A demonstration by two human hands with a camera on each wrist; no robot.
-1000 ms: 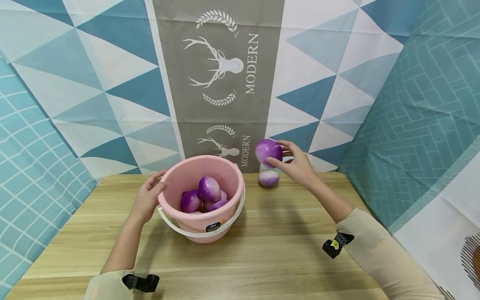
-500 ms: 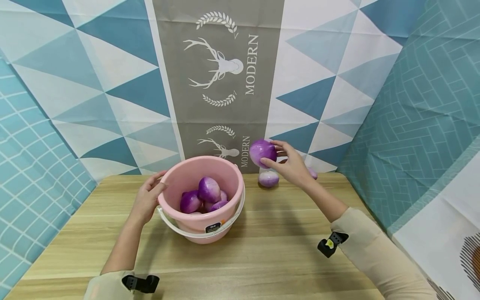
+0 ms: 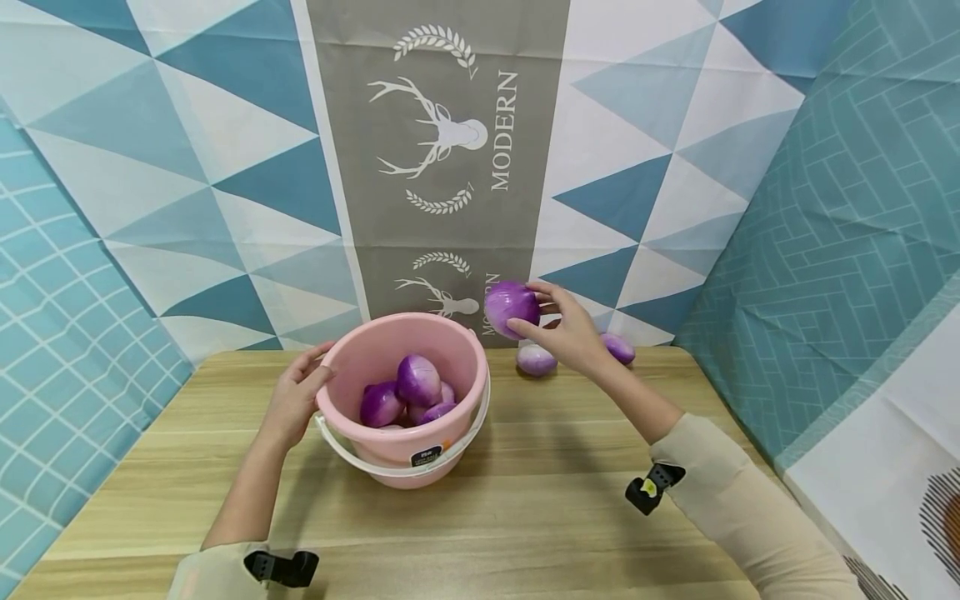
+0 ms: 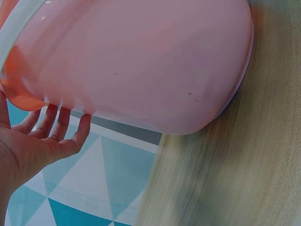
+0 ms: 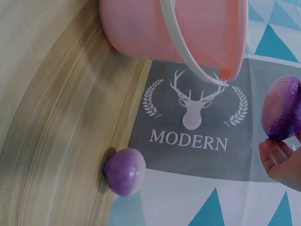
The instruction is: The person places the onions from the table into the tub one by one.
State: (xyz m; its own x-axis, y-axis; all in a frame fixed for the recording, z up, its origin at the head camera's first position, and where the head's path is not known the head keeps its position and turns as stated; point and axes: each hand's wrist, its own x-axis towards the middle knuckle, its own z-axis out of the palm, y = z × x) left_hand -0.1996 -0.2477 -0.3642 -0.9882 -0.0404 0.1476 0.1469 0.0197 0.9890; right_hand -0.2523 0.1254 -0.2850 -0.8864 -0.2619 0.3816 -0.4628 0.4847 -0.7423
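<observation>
A pink bucket (image 3: 405,450) with a white handle (image 3: 450,454) stands on the table, several purple onions (image 3: 418,379) lying inside it. My left hand (image 3: 296,396) grips the bucket's rim from the left; in the left wrist view the fingers (image 4: 61,123) rest against its outer wall. Up to the right of the bucket, my right hand (image 3: 562,329) holds another purple onion (image 3: 512,308) between thumb and fingers, above the table. The right wrist view shows this held onion (image 5: 281,108) at its right edge. Beneath the hand sits a paler onion (image 3: 536,359) on the table.
One more onion (image 3: 618,347) lies near the table's back edge, partly behind the right wrist. A patterned cloth backdrop (image 3: 450,167) rises right behind the wooden table (image 3: 525,517), and tile-print sheets (image 3: 817,208) flank it on both sides.
My right hand has moved left toward the bucket with its onion, uncovering the onion at the back right. The left hand and the bucket have stayed put.
</observation>
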